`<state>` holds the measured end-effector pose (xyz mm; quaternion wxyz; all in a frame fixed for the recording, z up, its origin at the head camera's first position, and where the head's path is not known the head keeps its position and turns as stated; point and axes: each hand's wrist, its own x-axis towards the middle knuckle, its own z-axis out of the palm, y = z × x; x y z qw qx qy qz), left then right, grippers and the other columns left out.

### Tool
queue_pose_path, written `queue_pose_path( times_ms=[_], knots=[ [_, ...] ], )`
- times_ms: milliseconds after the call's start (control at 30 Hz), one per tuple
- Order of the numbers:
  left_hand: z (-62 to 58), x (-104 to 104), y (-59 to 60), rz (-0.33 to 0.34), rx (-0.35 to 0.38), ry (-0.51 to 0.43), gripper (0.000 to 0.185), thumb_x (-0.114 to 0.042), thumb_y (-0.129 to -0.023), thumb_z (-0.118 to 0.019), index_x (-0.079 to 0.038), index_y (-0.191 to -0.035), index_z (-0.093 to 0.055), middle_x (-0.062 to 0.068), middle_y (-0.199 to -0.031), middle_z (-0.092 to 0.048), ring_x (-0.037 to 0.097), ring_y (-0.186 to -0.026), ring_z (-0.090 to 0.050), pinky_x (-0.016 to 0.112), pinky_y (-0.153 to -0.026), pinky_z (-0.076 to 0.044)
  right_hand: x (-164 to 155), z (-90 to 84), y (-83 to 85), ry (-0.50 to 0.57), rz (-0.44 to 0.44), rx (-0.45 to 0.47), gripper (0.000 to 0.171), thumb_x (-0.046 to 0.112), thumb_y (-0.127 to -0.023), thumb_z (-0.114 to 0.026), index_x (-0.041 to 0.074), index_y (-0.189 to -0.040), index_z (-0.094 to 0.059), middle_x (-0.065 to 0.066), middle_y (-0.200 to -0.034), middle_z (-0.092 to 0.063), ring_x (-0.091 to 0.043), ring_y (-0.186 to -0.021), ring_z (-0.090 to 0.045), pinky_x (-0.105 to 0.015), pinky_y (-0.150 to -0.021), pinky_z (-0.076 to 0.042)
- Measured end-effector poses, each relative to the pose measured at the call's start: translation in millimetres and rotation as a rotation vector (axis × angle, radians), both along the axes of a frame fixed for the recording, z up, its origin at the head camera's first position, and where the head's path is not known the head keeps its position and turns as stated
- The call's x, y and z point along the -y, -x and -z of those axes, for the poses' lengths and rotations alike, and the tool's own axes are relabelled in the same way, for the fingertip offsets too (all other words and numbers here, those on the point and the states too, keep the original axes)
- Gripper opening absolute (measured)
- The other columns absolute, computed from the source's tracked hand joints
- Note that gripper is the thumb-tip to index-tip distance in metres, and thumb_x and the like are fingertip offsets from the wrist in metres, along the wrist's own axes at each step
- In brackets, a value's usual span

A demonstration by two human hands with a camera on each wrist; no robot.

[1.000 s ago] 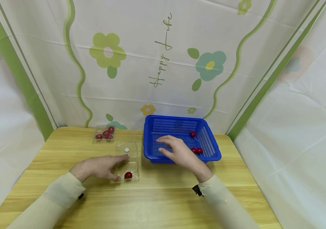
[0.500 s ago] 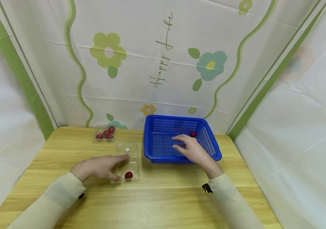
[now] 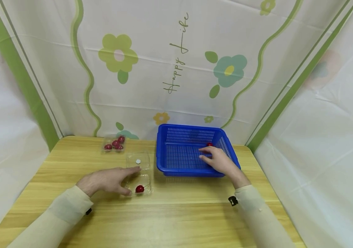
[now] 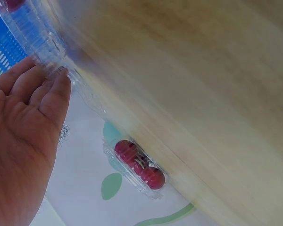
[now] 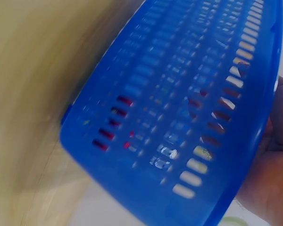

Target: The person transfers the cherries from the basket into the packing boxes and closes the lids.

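Covering walls, floral cloth, wooden table under blue basket

— The right hand covers part of the blue basket, so whatever lies under the palm is hidden; only one cherry peeks out past the fingertips.

— Is it pinching anything?

— Cannot tell. The right wrist view is smeared, with red specks behind the basket's slots.

— And the left wrist view?

— Blurred too; the clear box runs off the top edge.
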<state>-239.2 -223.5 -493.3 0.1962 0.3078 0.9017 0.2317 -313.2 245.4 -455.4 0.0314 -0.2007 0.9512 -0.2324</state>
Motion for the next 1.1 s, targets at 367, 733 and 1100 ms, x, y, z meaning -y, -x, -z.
queue_pose_path(
  times_ms=[367, 733, 1100],
  knots=[
    [-1.5, 0, 0.2, -0.01, 0.013, 0.007, 0.105, -0.039, -0.1, -0.095, 0.001, -0.18, -0.04, 0.024, -0.182, -0.052, 0.053, -0.165, -0.055, 0.072, -0.138, -0.045, -23, 4.2, 14.5, -0.115, 0.019, 0.069, 0.047, 0.032, -0.12, -0.069, -0.002, -0.151, -0.075, -0.026, -0.152, -0.079, -0.048, -0.146, -0.073, -0.068, -0.126, -0.059],
    [-0.6, 0, 0.0, -0.003, 0.009, -0.004, 0.103, -0.037, -0.1, -0.095, 0.002, -0.179, -0.041, 0.026, -0.182, -0.052, 0.053, -0.167, -0.053, 0.071, -0.139, -0.043, -52, 43.7, 51.0, -0.173, -0.017, 0.137, 0.046, 0.042, -0.116, -0.075, 0.006, -0.144, -0.082, -0.018, -0.143, -0.085, -0.041, -0.137, -0.08, -0.062, -0.117, -0.066],
    [-2.1, 1, -1.5, -0.01, 0.017, -0.011, 0.104, -0.037, -0.1, -0.095, 0.002, -0.179, -0.041, 0.025, -0.182, -0.052, 0.054, -0.167, -0.052, 0.072, -0.14, -0.042, -30, 12.8, 28.0, -0.202, -0.072, 0.21, 0.031, 0.007, -0.105, -0.086, -0.001, -0.136, -0.084, -0.02, -0.135, -0.087, -0.036, -0.125, -0.083, -0.059, -0.117, -0.067]
  ],
)
